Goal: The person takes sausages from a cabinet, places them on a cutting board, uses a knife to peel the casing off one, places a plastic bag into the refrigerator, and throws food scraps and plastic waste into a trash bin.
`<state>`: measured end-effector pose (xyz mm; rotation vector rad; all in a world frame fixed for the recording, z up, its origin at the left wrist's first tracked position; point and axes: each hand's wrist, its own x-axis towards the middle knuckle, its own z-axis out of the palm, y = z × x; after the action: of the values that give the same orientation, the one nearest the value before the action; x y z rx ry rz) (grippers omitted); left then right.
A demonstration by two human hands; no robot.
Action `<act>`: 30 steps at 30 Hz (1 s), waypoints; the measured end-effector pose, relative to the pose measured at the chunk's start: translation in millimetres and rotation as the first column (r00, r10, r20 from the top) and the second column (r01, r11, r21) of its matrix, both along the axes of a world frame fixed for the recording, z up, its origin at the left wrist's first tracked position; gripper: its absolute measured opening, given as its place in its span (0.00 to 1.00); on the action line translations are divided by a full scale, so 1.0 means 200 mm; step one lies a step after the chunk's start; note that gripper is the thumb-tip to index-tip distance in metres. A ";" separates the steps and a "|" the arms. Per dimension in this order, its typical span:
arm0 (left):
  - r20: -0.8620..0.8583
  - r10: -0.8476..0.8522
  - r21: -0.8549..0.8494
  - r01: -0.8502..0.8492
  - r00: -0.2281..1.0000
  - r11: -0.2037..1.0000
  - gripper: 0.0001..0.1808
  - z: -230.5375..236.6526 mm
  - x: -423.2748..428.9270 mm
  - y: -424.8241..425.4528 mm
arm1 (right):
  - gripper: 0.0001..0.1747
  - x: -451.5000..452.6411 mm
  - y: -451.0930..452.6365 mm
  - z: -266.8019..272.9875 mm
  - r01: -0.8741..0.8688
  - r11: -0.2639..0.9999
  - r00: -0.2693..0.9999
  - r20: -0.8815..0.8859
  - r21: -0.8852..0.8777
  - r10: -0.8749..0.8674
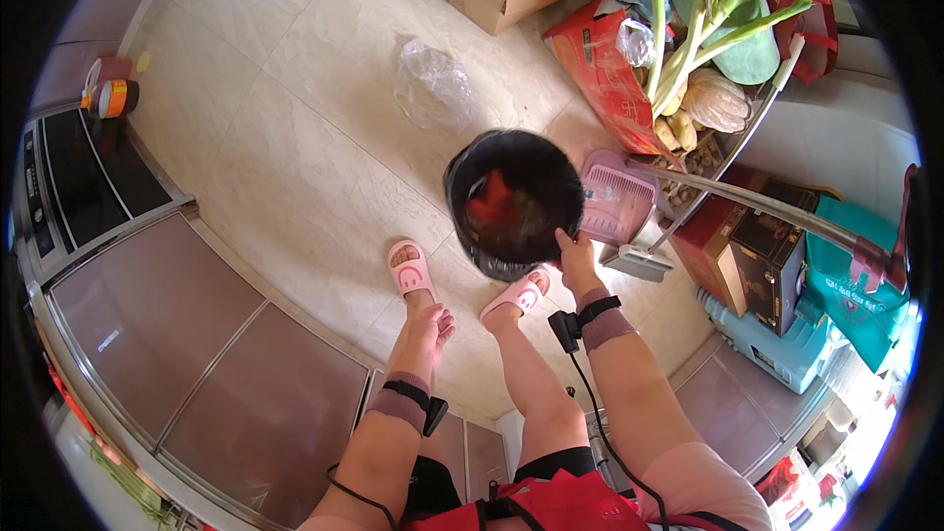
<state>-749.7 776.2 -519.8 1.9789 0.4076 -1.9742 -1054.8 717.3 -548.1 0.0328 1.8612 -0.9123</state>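
My right hand (577, 262) grips the near right rim of a black bin (549, 188), thumb on the edge. The bin has a dark plastic liner, and its mouth faces up towards me. Blurred red scraps (498, 199) lie inside among darker contents. My left hand (430, 332) hangs above my left foot with its fingers curled, nothing visible in them. On the floor beyond the bin lies a crumpled clear plastic bag (435, 85). A pink dustpan (619, 199) is just right of the bin, with a broom's grey-white head (638, 263) beside it.
A cardboard box (509, 0) stands at the top. Red bag (601, 81), long scallions (689, 51), a pumpkin (715, 99) and potatoes (677, 131) crowd the upper right. Boxes (767, 258) and a light-blue case (774, 339) line the right. Cabinets (273, 376) run along the left.
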 end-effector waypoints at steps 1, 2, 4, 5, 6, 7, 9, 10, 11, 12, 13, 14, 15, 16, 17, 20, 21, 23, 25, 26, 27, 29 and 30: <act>-0.003 -0.010 -0.026 0.010 1.000 1.000 0.11 -0.03 0.01 -0.01 | 0.13 0.01 -0.03 -0.01 0.052 0.996 0.998 -0.014 -0.074 -0.054; -0.013 -0.007 -0.021 0.006 1.000 1.000 0.11 -0.07 -0.03 -0.03 | 0.13 -0.04 -0.06 -0.03 -0.016 0.999 0.992 -0.127 -0.037 0.011; -0.008 -0.025 -0.063 0.024 1.000 0.998 0.09 -0.14 -0.06 -0.09 | 0.14 -0.02 -0.14 -0.01 0.030 0.993 0.990 -0.133 -0.118 -0.045; -0.003 -0.019 -0.060 0.019 1.000 0.998 0.09 -0.17 -0.08 -0.11 | 0.14 0.00 -0.20 0.01 0.081 0.976 0.985 -0.131 -0.203 -0.109; 0.017 -0.068 -0.071 0.069 0.998 0.995 0.10 -0.19 -0.16 -0.14 | 0.14 -0.06 -0.22 -0.01 0.034 0.969 0.964 -0.249 -0.243 -0.096; 0.058 -0.111 -0.071 0.115 0.992 0.991 0.10 -0.22 -0.18 -0.13 | 0.14 -0.04 -0.26 0.01 0.031 0.972 0.965 -0.246 -0.233 -0.090; 0.077 -0.285 -0.130 0.293 0.955 0.947 0.13 -0.30 -0.25 -0.12 | 0.12 -0.04 -0.33 0.07 0.072 0.947 0.975 -0.179 -0.314 -0.134; 0.105 -0.452 -0.190 0.464 0.886 0.865 0.15 -0.34 -0.27 -0.11 | 0.10 -0.04 -0.35 0.09 0.075 0.944 0.971 -0.192 -0.322 -0.142; 0.111 -0.450 -0.180 0.463 0.886 0.868 0.15 -0.42 -0.26 -0.09 | 0.10 -0.01 -0.36 0.12 0.095 0.927 0.976 -0.150 -0.363 -0.158; 0.195 -0.589 -0.271 0.621 0.784 0.736 0.15 -0.52 -0.23 -0.07 | 0.10 0.01 -0.37 0.16 0.106 0.914 0.983 -0.095 -0.392 -0.154; 0.281 -0.700 -0.353 0.749 0.657 0.561 0.14 -0.58 -0.26 -0.09 | 0.10 -0.02 -0.37 0.16 0.116 0.898 0.986 -0.058 -0.424 -0.154; 0.278 -0.657 -0.363 0.710 0.701 0.604 0.13 -0.63 -0.30 -0.09 | 0.10 -0.07 -0.31 0.12 0.128 0.907 0.983 -0.066 -0.401 -0.168; 0.288 -0.652 -0.380 0.708 0.702 0.595 0.13 -0.71 -0.32 -0.15 | 0.11 -0.11 -0.29 0.11 0.147 0.909 0.984 -0.031 -0.390 -0.173; 0.192 -0.564 -0.347 0.593 0.803 0.727 0.11 -0.78 -0.34 -0.21 | 0.12 -0.14 -0.27 0.10 0.167 0.900 0.984 0.012 -0.402 -0.177; 0.096 -0.456 -0.300 0.463 0.885 0.834 0.10 -0.85 -0.35 -0.28 | 0.12 -0.18 -0.26 0.08 0.187 0.891 0.982 0.054 -0.414 -0.181; 0.256 -0.401 -0.524 0.475 0.880 0.707 0.09 -1.10 -0.24 -0.66 | 0.11 -0.20 -0.27 0.06 0.110 0.907 0.994 0.060 -0.408 -0.094; 0.419 -0.439 -0.535 0.607 0.795 0.588 0.10 -1.18 -0.12 -0.84 | 0.12 -0.17 -0.32 0.07 0.110 0.900 0.993 0.090 -0.422 -0.080; 0.563 -0.453 -0.529 0.722 0.691 0.445 0.11 -1.23 -0.14 -1.10 | 0.15 -0.30 -0.33 0.06 -0.063 0.951 0.997 0.027 -0.303 0.074; 0.614 -0.449 -0.693 0.716 0.649 0.087 0.13 -1.22 -0.49 -1.14 | 0.15 -0.52 -0.29 0.04 -0.120 0.916 0.991 -0.099 -0.383 0.089; 0.639 -0.470 -0.710 0.703 0.609 -0.053 0.13 -1.25 -0.50 -1.18 | 0.15 -0.51 -0.34 0.05 -0.200 0.872 0.974 -0.186 -0.447 0.128; 0.665 -0.498 -0.707 0.684 0.556 -0.179 0.13 -1.29 -0.48 -1.18 | 0.15 -0.48 -0.40 0.08 -0.272 0.829 0.953 -0.256 -0.489 0.162; 0.647 -0.569 -0.757 0.513 0.507 -0.404 0.12 -1.39 -0.52 -1.14 | 0.14 -0.48 -0.46 0.16 -0.283 0.832 0.951 -0.253 -0.478 0.178; 0.629 -0.611 -0.776 0.443 0.481 -0.449 0.12 -1.43 -0.53 -1.04 | 0.14 -0.41 -0.49 0.21 -0.190 0.834 0.982 -0.101 -0.519 0.162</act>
<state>-856.6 567.4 -806.1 0.7899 -2.0665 -1.6210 -1135.9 619.4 -505.1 -0.4998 1.5698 -1.2722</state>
